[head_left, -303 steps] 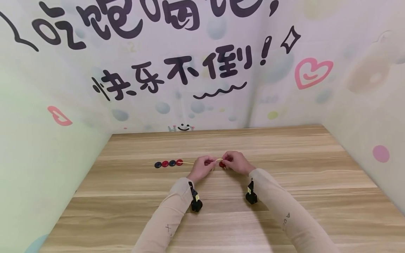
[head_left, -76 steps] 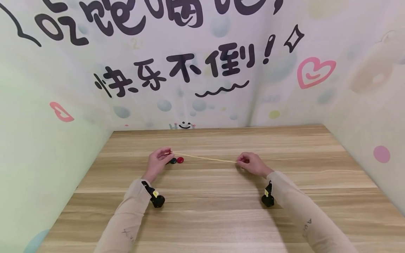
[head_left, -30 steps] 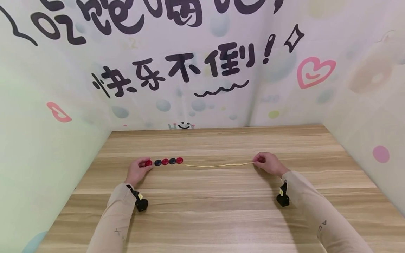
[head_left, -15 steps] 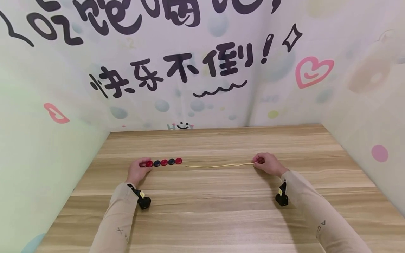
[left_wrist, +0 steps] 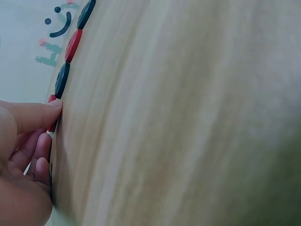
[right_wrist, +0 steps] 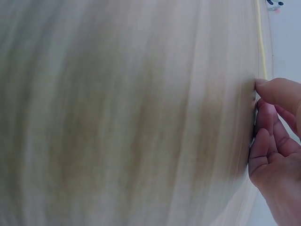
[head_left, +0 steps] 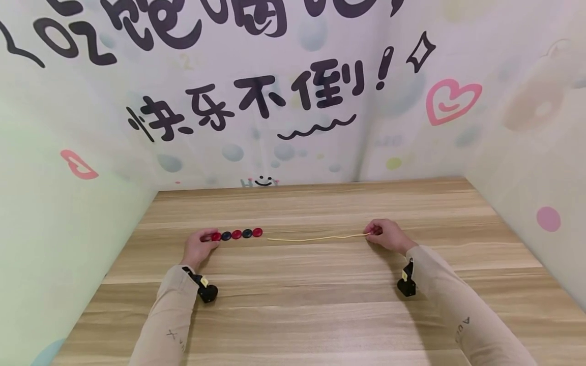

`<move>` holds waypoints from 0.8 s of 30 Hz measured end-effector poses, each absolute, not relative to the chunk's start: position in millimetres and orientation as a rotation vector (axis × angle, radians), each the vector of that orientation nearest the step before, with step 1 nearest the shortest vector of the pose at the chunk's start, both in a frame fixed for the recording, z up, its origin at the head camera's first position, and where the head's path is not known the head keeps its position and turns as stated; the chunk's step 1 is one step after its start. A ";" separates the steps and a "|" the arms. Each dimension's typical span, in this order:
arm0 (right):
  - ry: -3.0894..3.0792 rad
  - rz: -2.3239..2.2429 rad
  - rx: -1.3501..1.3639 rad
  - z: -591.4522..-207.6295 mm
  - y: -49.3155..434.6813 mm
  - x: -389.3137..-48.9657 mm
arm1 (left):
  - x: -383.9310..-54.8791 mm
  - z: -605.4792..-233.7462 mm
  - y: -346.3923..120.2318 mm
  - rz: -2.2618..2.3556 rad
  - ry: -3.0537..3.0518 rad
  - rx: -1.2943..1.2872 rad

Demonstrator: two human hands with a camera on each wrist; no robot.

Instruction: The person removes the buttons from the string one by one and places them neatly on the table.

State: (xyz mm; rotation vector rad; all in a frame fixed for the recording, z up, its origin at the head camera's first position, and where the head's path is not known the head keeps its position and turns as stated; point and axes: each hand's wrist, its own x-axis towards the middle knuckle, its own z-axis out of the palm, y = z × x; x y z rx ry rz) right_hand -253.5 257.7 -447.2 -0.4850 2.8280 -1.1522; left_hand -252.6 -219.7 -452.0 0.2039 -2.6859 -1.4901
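Note:
Five-in-a-line is a row of several round buttons on the wooden table, alternating red and dark blue. At its left end my left hand [head_left: 199, 247] pinches a red button [head_left: 216, 237] between thumb and fingers, flat at table level. Beside it lie a dark blue button [head_left: 226, 236], a red button [head_left: 236, 234], a dark button [head_left: 247, 233] and a red button [head_left: 258, 232]. A thin yellow string [head_left: 316, 239] stretches along the table, its left end just right of the row. My right hand [head_left: 388, 236] pinches the string's other end; the left wrist view shows the thumb [left_wrist: 40, 114] over the button.
The light wood table [head_left: 302, 320] is bounded by a printed back wall [head_left: 293, 152] and side walls. Black wrist cameras [head_left: 208, 293] hang below both sleeves, close over the tabletop.
Earlier both hands held the string, first close together, then stretched. The left hand let go of it and added a red button at the row's left end. During the last half second the hands barely move.

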 end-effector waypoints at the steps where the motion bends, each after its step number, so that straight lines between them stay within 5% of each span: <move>1: 2.831 -1.148 -0.483 -447.1 257.4 -253.4 | -252.4 -451.8 -219.6 -1.491 -2.684 0.212; 24: 2.790 -1.212 -0.461 -448.0 259.0 -252.8 | -250.4 -450.5 -224.9 -1.596 -2.650 0.324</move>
